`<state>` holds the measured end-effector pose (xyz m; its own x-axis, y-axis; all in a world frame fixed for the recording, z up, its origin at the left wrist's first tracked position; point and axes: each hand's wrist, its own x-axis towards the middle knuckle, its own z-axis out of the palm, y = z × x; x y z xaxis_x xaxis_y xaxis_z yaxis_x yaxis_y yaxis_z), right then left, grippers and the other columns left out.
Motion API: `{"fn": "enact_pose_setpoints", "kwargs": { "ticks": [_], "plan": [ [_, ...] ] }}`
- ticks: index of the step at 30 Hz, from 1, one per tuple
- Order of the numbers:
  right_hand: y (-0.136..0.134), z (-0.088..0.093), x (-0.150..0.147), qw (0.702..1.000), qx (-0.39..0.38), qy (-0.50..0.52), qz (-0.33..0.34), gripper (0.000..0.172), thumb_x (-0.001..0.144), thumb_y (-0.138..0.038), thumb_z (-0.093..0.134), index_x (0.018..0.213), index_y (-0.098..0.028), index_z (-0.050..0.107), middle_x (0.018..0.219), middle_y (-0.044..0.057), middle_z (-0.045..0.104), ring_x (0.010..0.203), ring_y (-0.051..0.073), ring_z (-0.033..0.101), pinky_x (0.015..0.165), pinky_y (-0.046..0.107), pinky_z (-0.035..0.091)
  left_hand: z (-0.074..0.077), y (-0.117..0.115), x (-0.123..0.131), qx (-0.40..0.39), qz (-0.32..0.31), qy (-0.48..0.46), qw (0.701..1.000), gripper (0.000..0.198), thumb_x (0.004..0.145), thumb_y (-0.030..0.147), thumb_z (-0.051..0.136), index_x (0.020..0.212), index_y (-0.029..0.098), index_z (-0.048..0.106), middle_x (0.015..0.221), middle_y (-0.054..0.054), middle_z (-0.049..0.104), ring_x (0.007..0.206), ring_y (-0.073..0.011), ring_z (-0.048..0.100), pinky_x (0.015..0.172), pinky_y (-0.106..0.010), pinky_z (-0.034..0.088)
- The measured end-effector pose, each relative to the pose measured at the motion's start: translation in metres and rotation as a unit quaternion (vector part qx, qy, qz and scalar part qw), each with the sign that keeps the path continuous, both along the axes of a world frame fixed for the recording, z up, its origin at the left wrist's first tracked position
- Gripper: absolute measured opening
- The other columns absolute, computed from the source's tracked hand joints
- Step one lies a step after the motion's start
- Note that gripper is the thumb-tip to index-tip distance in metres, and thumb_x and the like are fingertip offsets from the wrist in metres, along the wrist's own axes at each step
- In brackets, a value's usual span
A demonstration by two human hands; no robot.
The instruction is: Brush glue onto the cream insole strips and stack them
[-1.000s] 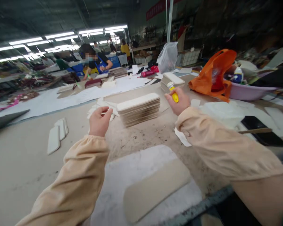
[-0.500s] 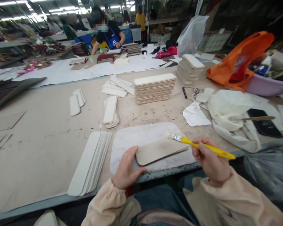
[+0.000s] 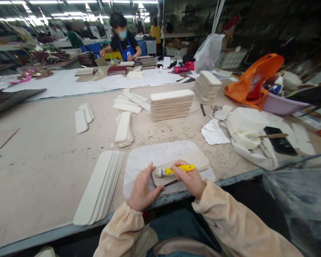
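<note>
The left hand (image 3: 143, 187) lies at the near edge of the table (image 3: 42, 171). Its fingers are pressed together and flat on the white mat (image 3: 149, 157), and the thumb is spread out to the right, against the left end of the beige piece (image 3: 199, 160). Compared with half a second ago, this hand has almost not moved.

The right hand (image 3: 190, 178) has changed more. Before, it held the brush (image 3: 180, 168) out to the right, with the bristles over the right end of the piece. Now the hand is over the middle of the piece, and the brush points to the left. The bristles are at the left end of the piece, just beside the left thumb. The fingers are curled around the yellow handle and pinch it, with the wrist bent and the sleeve coming in from the near right.

The beige piece lies flat on the white mat, close to the near edge of the table, between the two hands.

To the left of the mat is a row of overlapping strips (image 3: 100, 185). Farther away stands a small pile of strips (image 3: 123, 128), and behind it a tall stack (image 3: 171, 103). To the right lie a white cloth (image 3: 246, 125) and a black phone (image 3: 279, 142). Far right is an orange bag (image 3: 254, 80). At the far side, a person (image 3: 124, 39) works at another table.
</note>
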<state>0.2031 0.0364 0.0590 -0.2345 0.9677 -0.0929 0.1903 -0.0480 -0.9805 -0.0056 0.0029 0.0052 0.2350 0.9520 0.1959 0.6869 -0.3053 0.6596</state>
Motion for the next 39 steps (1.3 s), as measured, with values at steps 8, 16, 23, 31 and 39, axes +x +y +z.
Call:
{"fn": "enact_pose_setpoints", "kwargs": {
  "ticks": [8, 16, 23, 31, 39],
  "plan": [
    [0.016, 0.0, 0.042, 0.992, 0.03, -0.097, -0.072, 0.023, 0.087, -0.04, 0.051, 0.077, -0.021, 0.059, 0.054, -0.004, 0.048, 0.054, 0.014, 0.045, 0.054, 0.026, 0.035, 0.003, 0.002, 0.002, 0.022, -0.006, 0.02, 1.0, 0.085, 0.08, 0.037, 0.064, 0.149, 0.024, 0.016, 0.13, -0.011, 0.056, 0.12, -0.0266, 0.053, 0.102, -0.045, 0.043],
    [0.03, 0.014, 0.107, 0.963, 0.07, -0.203, -0.16, 0.027, 0.084, -0.043, 0.049, 0.071, -0.02, 0.058, 0.054, -0.003, 0.05, 0.054, 0.015, 0.048, 0.058, 0.029, 0.037, -0.001, 0.003, 0.0, 0.047, -0.014, 0.037, 0.998, 0.082, 0.08, 0.036, 0.063, 0.148, 0.024, 0.019, 0.13, -0.011, 0.057, 0.119, -0.0273, 0.054, 0.099, -0.045, 0.045],
    [0.018, 0.024, 0.111, 0.942, 0.122, -0.244, -0.194, 0.023, 0.085, -0.042, 0.051, 0.077, -0.022, 0.06, 0.065, 0.001, 0.059, 0.064, 0.019, 0.054, 0.063, 0.03, 0.038, -0.002, 0.004, 0.0, 0.041, -0.016, 0.041, 0.998, 0.083, 0.081, 0.037, 0.063, 0.149, 0.025, 0.017, 0.13, -0.011, 0.056, 0.119, -0.0279, 0.053, 0.1, -0.047, 0.044],
    [-0.017, 0.005, 0.023, 0.998, -0.016, 0.03, -0.053, 0.023, 0.087, -0.041, 0.053, 0.079, -0.02, 0.056, 0.05, -0.006, 0.045, 0.049, 0.012, 0.041, 0.051, 0.025, 0.033, 0.003, 0.003, 0.004, 0.037, -0.015, 0.034, 0.999, 0.09, 0.079, 0.037, 0.065, 0.15, 0.023, 0.013, 0.128, -0.011, 0.058, 0.118, -0.028, 0.053, 0.1, -0.046, 0.043],
    [-0.009, 0.005, 0.026, 0.998, -0.008, -0.061, -0.015, 0.021, 0.087, -0.037, 0.051, 0.077, -0.021, 0.058, 0.052, -0.006, 0.047, 0.052, 0.012, 0.043, 0.053, 0.025, 0.035, 0.003, 0.003, 0.002, 0.053, -0.029, 0.049, 0.997, 0.083, 0.08, 0.038, 0.063, 0.149, 0.022, 0.018, 0.129, -0.012, 0.057, 0.117, -0.0279, 0.054, 0.099, -0.046, 0.045]
  ]
}}
